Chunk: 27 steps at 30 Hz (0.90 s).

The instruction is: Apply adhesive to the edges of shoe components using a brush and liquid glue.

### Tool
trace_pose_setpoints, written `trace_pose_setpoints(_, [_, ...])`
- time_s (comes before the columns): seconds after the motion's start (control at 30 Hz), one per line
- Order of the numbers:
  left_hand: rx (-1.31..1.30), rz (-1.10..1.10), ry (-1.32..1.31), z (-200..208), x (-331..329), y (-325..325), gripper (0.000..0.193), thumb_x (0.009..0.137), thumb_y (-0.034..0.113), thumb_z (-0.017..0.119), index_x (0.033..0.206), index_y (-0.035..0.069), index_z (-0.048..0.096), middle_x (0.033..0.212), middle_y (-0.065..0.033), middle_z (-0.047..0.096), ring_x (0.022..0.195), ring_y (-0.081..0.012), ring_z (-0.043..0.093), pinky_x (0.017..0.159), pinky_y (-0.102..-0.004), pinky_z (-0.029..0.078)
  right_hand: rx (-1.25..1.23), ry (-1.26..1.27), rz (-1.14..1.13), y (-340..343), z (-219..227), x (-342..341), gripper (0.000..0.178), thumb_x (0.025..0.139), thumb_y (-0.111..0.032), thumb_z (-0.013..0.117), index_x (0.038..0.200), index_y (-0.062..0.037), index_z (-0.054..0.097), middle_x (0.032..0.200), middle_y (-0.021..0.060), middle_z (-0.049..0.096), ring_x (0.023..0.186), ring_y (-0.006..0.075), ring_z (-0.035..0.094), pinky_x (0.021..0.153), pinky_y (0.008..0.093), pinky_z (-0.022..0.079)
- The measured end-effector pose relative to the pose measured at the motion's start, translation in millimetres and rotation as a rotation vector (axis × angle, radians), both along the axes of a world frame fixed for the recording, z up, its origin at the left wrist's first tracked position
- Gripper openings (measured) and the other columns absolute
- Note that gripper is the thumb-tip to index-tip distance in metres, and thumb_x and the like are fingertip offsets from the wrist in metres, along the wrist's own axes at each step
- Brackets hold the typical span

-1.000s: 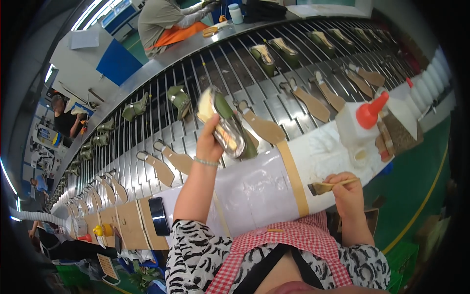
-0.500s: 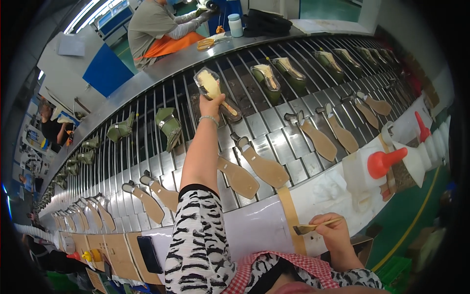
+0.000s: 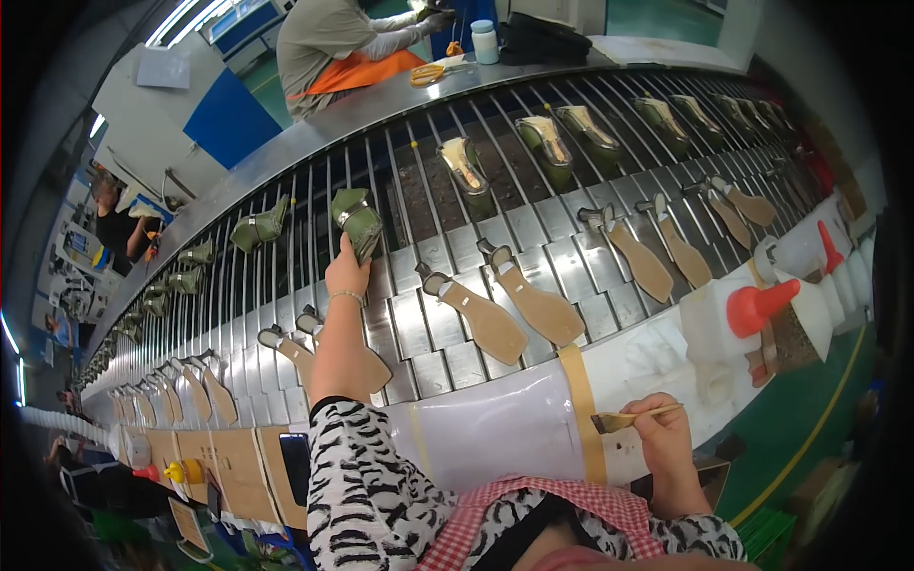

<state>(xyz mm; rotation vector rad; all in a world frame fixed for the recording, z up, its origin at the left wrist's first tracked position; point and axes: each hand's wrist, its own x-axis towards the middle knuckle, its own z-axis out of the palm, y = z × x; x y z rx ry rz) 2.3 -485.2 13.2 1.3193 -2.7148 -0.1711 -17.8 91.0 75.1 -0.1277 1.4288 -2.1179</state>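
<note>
Change: since half a second ago the left arm has drawn back from the far rows of the conveyor, and the left hand (image 3: 347, 273) now sits on a nearer green shoe upper (image 3: 359, 221) instead of the sole it was setting down farther out; the right hand has barely moved.
Left hand: fingers closed around the lower end of the green shoe upper, the arm stretched forward in a black-and-white patterned sleeve (image 3: 367, 476).
Green shoe upper: directly beyond the left fingertips, upright on the slatted metal conveyor (image 3: 419, 328), left of its middle.
Right hand (image 3: 666, 438): pinched shut on the handle of a small brush (image 3: 628, 419), low at the near edge of the bench.
Brush: held roughly level, bristles pointing left, just beside a strip of tan tape (image 3: 583, 409) on the clear plastic sheet (image 3: 486, 428).
Near the right hand: a white glue bottle with a red nozzle (image 3: 757, 309), up and to the right of it.
Between the hands: two tan insoles (image 3: 514, 309) lying side by side on the conveyor plates.
Farther out: more green shoes (image 3: 543, 143) in the rows beyond, and another person in an orange apron (image 3: 352, 48) across the line.
</note>
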Motion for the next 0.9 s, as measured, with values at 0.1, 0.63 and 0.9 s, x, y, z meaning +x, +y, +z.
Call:
trace_pose_setpoints(0.1, [-0.006, -0.071, 0.182, 2.1, 0.8, 0.8, 0.070, 0.082, 0.040, 0.065, 0.139, 0.008, 0.036, 0.101, -0.0215, 0.067, 0.093, -0.0390, 0.064, 0.077, -0.0479, 0.051, -0.013, 0.053, -0.007, 12.9, 11.8, 0.6, 0.014, 0.083, -0.001, 0.065, 0.095, 0.0007, 0.059, 0.095, 0.0132, 0.067, 0.089, 0.0177, 0.063, 0.085, 0.0299, 0.049])
trace_pose_setpoints(0.63, [1.196, -0.383, 0.554, 155.8, 108.9, 146.0, 0.045, 0.085, 0.030, 0.059, 0.115, -0.004, 0.059, 0.075, -0.0024, 0.062, 0.050, -0.0066, 0.051, 0.038, -0.0199, 0.034, 1.167, 1.005, -0.276, 114.6, 44.3, -73.0, 0.014, 0.081, -0.010, 0.071, 0.092, -0.0018, 0.067, 0.086, 0.0065, 0.069, 0.076, 0.0166, 0.065, 0.062, 0.0284, 0.047])
trace_pose_setpoints(0.9, [1.133, -0.216, 0.244, 69.3, 131.3, 225.6, 0.046, 0.087, 0.042, 0.063, 0.107, 0.001, 0.057, 0.086, -0.0043, 0.062, 0.072, -0.0126, 0.060, 0.064, -0.0265, 0.050, 1.312, 1.046, -0.209, 124.4, -0.5, -90.3, 0.012, 0.080, -0.011, 0.069, 0.090, -0.0048, 0.068, 0.083, 0.0107, 0.069, 0.077, 0.0227, 0.066, 0.066, 0.0313, 0.049])
